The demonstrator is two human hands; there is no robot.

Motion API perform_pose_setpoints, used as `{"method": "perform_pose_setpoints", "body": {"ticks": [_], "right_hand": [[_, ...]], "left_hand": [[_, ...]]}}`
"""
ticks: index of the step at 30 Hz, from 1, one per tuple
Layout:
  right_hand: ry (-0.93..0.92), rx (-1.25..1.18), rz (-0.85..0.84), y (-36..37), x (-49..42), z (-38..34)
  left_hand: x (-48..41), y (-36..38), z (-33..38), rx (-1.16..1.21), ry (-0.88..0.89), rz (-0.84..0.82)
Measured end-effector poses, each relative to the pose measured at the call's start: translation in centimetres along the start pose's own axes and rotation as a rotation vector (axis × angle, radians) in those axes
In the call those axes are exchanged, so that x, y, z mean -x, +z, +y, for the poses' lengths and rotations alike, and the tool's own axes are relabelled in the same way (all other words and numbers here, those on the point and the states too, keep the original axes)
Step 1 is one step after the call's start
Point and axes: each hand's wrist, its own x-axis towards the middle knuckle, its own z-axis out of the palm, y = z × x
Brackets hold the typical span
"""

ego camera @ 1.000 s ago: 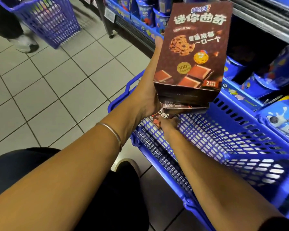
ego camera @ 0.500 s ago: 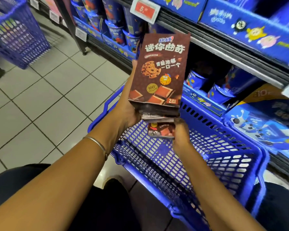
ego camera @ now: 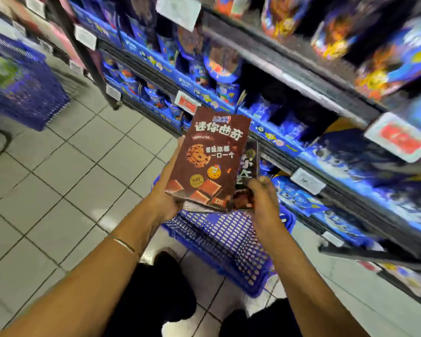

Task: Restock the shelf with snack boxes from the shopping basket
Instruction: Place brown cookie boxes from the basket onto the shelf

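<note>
Far to the left, another blue basket (ego camera: 22, 93) is seen on the tile floor (ego camera: 58, 190), well apart from the hands, so open room is left on that side. The left hand (ego camera: 167, 198) is wrapped round the left edge and bottom of a brown box (ego camera: 214, 161), which is held upright above the basket (ego camera: 229, 239). The box is judged to be light and stiff, made of thin card that could be dented if squeezed hard. It is best held by its side edges, near the bottom. A second box (ego camera: 249, 166) is tucked just behind the first, and its lower corner is pinched by the right hand (ego camera: 265, 200). To the right, the shelf (ego camera: 289, 76) is packed with blue packs (ego camera: 219, 69), and a dark gap (ego camera: 277, 98) is seen just past the boxes. Its metal edge and price tags (ego camera: 306, 181) stick out, so the boxes could be bumped there.
</note>
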Motion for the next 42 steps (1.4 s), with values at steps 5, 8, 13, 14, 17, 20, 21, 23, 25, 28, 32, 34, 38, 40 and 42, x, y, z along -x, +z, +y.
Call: {"method": "perform_pose_setpoints", "body": {"ticks": [5, 8, 13, 14, 17, 20, 21, 23, 25, 28, 32, 34, 38, 40, 42], "right_hand": [[0.035, -0.063, -0.022, -2.2, 9.4, -10.8], [0.023, -0.109, -0.011, -4.5, 15.5, -18.5], [-0.049, -0.249, -0.078, -8.7, 24.2, -29.5], [-0.064, -0.286, -0.104, -9.5, 25.4, -31.3], [-0.098, -0.372, -0.152, -11.1, 28.8, -36.1], [-0.13, -0.41, -0.158, -12.6, 31.2, -40.0], [-0.142, -0.433, -0.133, -13.3, 31.8, -41.3], [-0.161, -0.43, -0.086, -14.6, 32.9, -43.1], [-0.21, -0.426, -0.065, -15.8, 33.8, -44.7], [-0.275, -0.463, -0.023, -17.0, 35.3, -46.9], [-0.34, -0.425, 0.007, -17.9, 36.9, -49.7], [-0.392, -0.428, 0.022, -18.1, 37.4, -51.3], [-0.488, -0.379, 0.059, -18.0, 38.5, -54.2], [-0.524, -0.347, 0.079, -17.8, 38.9, -55.5], [-0.549, -0.318, 0.099, -17.7, 39.1, -56.8]], "left_hand": [[12.6, 4.0, 7.4, 0.036, 0.122, -0.129], [19.9, 4.9, 11.3, 0.074, 0.111, -0.146], [30.7, 8.0, 16.8, 0.081, 0.089, -0.165], [32.1, 8.7, 17.6, 0.09, 0.094, -0.181], [36.8, 11.3, 19.7, 0.111, 0.12, -0.287], [39.5, 14.0, 20.4, 0.118, 0.137, -0.356], [40.4, 15.1, 20.7, 0.107, 0.133, -0.384], [41.7, 17.1, 20.9, 0.101, 0.114, -0.454], [42.5, 18.8, 21.0, 0.09, 0.082, -0.525], [43.5, 20.9, 21.9, 0.011, 0.036, -0.645], [44.7, 23.6, 24.5, -0.091, 0.02, -0.741], [45.3, 24.8, 26.1, -0.123, 0.01, -0.793], [46.0, 27.0, 28.7, -0.149, 0.016, -0.852], [46.3, 27.8, 30.2, -0.154, 0.027, -0.884], [46.7, 28.5, 31.4, -0.158, 0.035, -0.924]]}}
